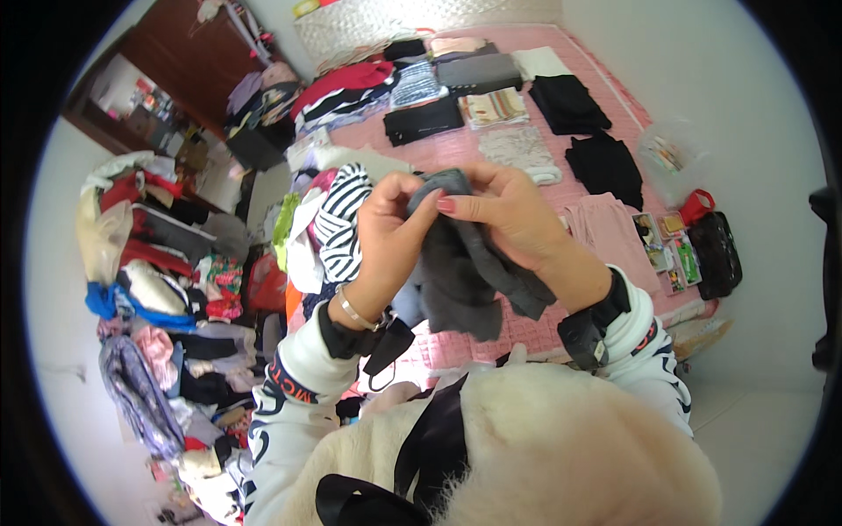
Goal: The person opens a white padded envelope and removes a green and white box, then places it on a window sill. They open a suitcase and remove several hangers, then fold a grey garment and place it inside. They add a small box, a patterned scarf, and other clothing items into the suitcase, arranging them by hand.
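Both hands hold up a dark grey garment [460,276] by its upper edge, over the near part of a pink quilted bedspread [421,154]. My left hand [391,237] pinches the edge between thumb and fingers. Just beside it, my right hand [513,210] grips the same edge, thumb on top. The cloth hangs in two loose lengths below the hands; its kind is unclear. Close to my left hand lies a black-and-white striped garment [343,223] in a loose heap. Folded pink trousers or similar cloth [608,240] rest right of my right hand.
Folded black clothes [569,104], a striped folded cloth [495,107] and a grey stack [479,72] lie farther up the bed. Small boxes [684,260] and a shiny black bag [717,256] sit at the right edge. Clothes crowd a rack [164,263] at left.
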A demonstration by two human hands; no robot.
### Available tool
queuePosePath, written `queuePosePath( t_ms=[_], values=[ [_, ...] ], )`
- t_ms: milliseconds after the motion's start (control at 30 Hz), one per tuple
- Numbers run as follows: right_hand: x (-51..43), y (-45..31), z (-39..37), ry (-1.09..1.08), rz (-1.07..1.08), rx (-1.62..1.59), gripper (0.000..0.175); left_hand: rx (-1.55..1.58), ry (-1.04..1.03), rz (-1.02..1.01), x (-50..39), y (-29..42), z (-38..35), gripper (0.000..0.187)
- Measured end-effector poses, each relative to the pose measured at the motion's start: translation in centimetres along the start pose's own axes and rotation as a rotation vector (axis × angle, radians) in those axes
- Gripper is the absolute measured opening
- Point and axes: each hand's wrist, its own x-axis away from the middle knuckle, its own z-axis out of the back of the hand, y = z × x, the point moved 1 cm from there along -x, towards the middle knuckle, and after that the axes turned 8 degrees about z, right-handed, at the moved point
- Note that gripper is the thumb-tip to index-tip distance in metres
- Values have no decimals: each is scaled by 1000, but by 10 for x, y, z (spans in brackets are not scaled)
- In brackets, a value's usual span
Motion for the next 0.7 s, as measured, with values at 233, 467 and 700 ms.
queuePosePath(
  t_ms=[233,467,700],
  values=[
    [-24,-71,48,-84,282,503,19,-295,-651,258,0,-44,-2,22],
    [-14,-176,93,-5,459,809,19,-940,-1152,-274,38,-75,41,19],
    [35,-205,124,265,606,917,20,-1674,-256,-703,-28,53,97,12]
  ],
)
